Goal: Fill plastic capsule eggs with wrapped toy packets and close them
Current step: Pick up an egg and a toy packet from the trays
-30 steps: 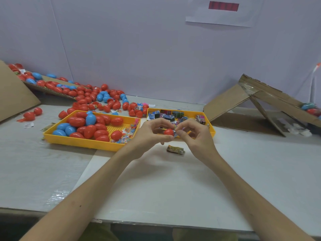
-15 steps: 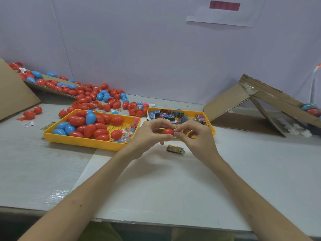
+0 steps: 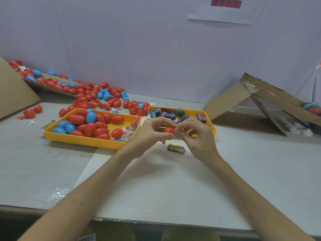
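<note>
While my left hand (image 3: 152, 132) grips the red capsule egg (image 3: 168, 130) above the table (image 3: 173, 180), before the packet tray (image 3: 214, 130), and my right hand (image 3: 197, 138) pinches a wrapped packet (image 3: 175, 135) at its mouth, I judge that tucking every corner inside before pressing shut serves best.

No text is legible: the red band (image 3: 226, 3) on the wall paper (image 3: 224, 16) and the packets (image 3: 171, 114) show only blurred print.

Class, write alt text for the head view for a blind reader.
Left hand and right hand hold a red capsule egg over a table. Behind sit a yellow tray of red and blue eggs and a second tray of wrapped packets.
</note>
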Demonstrator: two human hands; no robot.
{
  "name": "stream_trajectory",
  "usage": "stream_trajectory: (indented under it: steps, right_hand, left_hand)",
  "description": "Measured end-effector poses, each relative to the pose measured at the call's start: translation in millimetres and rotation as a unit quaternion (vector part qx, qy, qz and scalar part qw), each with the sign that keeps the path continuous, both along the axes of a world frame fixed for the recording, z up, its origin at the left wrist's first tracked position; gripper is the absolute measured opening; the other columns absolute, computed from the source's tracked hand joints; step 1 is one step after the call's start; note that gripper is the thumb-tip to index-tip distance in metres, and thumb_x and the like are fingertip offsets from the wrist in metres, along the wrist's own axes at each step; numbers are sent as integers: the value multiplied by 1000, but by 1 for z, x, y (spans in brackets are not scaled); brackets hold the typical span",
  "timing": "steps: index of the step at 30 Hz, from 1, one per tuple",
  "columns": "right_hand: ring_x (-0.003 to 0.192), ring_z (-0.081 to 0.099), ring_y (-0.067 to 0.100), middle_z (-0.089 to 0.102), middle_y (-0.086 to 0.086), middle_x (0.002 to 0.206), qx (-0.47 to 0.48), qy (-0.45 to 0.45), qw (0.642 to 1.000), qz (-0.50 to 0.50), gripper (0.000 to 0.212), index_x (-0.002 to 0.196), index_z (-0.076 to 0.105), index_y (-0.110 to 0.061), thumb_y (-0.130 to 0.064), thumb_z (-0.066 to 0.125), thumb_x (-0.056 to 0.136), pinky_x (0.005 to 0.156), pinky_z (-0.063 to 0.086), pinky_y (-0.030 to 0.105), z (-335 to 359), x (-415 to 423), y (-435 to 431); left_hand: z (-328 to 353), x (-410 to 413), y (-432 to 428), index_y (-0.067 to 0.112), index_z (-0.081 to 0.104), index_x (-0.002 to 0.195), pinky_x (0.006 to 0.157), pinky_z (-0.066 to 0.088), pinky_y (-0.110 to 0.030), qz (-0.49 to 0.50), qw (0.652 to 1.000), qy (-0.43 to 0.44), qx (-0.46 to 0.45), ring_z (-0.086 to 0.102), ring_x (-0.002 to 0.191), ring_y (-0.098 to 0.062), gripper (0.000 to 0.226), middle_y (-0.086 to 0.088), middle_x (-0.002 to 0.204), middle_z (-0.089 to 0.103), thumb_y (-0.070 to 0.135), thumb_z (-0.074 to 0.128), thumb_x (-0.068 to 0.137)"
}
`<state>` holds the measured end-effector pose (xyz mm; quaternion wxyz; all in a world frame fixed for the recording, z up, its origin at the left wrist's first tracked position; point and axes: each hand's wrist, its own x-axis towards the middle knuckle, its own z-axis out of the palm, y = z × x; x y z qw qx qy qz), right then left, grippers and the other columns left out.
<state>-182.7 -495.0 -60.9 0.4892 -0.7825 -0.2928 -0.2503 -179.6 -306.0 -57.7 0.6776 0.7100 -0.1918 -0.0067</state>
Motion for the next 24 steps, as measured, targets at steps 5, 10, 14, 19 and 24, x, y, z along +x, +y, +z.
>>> stream_trajectory:
  steps: [5, 10, 14, 19, 24]
  right_hand:
    - [76, 62, 15, 67, -9, 86, 8, 11, 1000, -8, 17, 83, 72, -26, -9, 76, 84, 60, 49, 36, 0, 0, 1]
    - [74, 62, 15, 66, -7, 87, 11, 9, 1000, -12, 15, 83, 73, -24, -10, 77, 83, 60, 45, 23, 1, 0, -1]
    - [73, 62, 16, 66, -3, 87, 5, 6, 1000, -21, 13, 82, 74, -20, -7, 79, 82, 58, 44, 24, 1, 1, -2]
    - [71, 60, 15, 65, -1, 84, -11, 0, 1000, -26, 14, 81, 75, -18, -5, 81, 81, 58, 43, 22, -1, 1, -1]
    - [69, 59, 14, 64, -2, 83, -14, -1, 1000, -20, 16, 81, 76, -16, -1, 82, 79, 59, 41, 16, -2, 2, -1]
  left_hand:
    - [0, 0, 1, 10, 73, 102, 62, 53, -26, 10, 1000, -1, 3, 66, 78, -14, 25, -7, 98, 74, -7, 72, 83]
    - [-1, 1, 2, 13, 72, 106, 71, 58, -26, 28, 1000, 6, -2, 72, 84, -14, 28, -4, 94, 77, -1, 78, 83]
    - [-2, 1, 2, 15, 73, 103, 73, 59, -26, 47, 999, -9, 22, 74, 84, -15, 25, -1, 91, 78, 8, 83, 82]
    - [-3, 1, 2, 17, 74, 101, 73, 60, -28, 70, 996, -32, 54, 74, 77, -17, 24, -2, 86, 77, 12, 86, 79]
    - [-3, 0, 2, 19, 75, 98, 75, 61, -31, 74, 994, -34, 77, 73, 73, -16, 24, -3, 81, 75, 12, 86, 78]
